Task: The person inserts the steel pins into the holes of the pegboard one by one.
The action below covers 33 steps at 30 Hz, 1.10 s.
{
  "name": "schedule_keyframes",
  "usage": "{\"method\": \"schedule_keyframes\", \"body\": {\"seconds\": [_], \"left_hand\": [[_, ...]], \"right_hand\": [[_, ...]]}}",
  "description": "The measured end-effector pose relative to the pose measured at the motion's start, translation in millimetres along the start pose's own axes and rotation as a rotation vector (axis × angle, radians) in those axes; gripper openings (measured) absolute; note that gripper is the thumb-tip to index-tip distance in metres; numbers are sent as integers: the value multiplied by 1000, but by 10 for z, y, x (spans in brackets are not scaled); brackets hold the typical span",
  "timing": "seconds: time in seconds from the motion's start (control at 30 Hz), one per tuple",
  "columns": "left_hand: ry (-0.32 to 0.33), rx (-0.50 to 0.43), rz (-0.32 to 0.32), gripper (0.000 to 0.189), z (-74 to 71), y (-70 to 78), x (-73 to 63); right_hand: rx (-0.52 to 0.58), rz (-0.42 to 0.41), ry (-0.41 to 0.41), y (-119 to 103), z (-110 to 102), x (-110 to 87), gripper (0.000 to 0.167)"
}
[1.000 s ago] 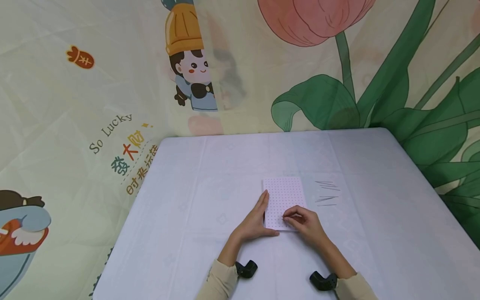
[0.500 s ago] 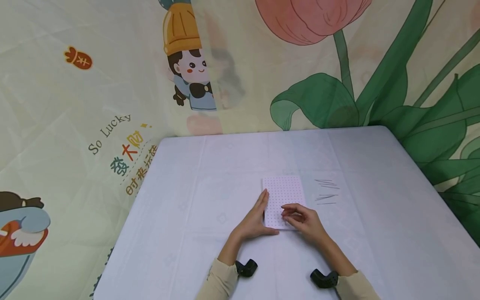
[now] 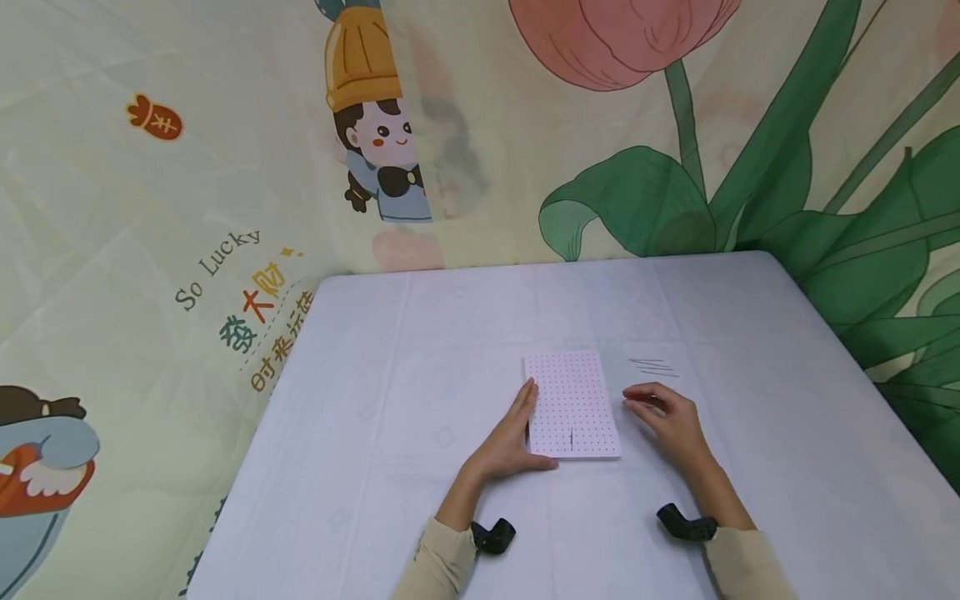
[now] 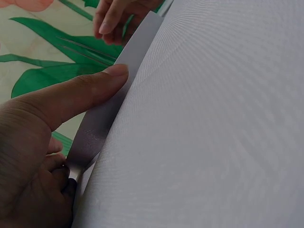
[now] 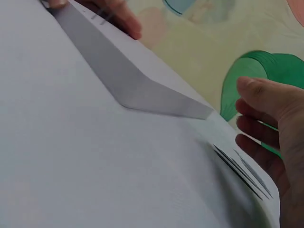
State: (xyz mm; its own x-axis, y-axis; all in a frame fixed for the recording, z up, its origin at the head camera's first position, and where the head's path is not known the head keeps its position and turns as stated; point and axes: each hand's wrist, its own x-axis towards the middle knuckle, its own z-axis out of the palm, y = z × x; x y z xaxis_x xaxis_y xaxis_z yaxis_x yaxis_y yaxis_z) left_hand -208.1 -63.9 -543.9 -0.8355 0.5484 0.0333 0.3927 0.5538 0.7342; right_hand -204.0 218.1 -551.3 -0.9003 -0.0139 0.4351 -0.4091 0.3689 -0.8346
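Note:
A white board (image 3: 566,400) dotted with rows of small holes lies flat on the table. My left hand (image 3: 506,442) braces its near left corner, fingers straight along the left side, thumb (image 4: 102,85) against the front edge. Two thin metal pins (image 4: 88,48) stand upright from the board in the left wrist view; in the head view they show as a short dark line (image 3: 572,439) near its front. Right of the board, my right hand (image 3: 667,421) hovers with loosely bent fingers and nothing visible between them. Loose pins (image 5: 240,171) lie on the cloth below its fingers.
Several more thin pins (image 3: 652,367) lie beyond the right hand, partly in a row. A white cloth (image 3: 420,358) with fold lines covers the table. Behind it hangs a printed curtain (image 3: 480,125). Each wrist carries a black camera mount (image 3: 493,537).
My right hand has left the board's front area and moved right, over the loose pins. An upright pin now shows where its fingers were. My left hand has stayed in place.

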Motion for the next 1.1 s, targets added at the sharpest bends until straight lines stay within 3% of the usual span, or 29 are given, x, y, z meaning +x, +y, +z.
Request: {"method": "schedule_keyframes", "body": {"seconds": [0.17,0.37,0.87,1.1], "left_hand": [[0,-4,-9,121,5,-4,-3],[4,-11,-13,122,12,-12,-1],[11,4,3,121,10,-7,20],[13,7,4,122,23,-35,4]], "right_hand": [[-190,53,52,194,-181,10,10],[-302,61,1,284,-256,12,10],[-423,14,-92,241,-275,58,13],[-405,-2,-100,245,-254,40,14]]}}
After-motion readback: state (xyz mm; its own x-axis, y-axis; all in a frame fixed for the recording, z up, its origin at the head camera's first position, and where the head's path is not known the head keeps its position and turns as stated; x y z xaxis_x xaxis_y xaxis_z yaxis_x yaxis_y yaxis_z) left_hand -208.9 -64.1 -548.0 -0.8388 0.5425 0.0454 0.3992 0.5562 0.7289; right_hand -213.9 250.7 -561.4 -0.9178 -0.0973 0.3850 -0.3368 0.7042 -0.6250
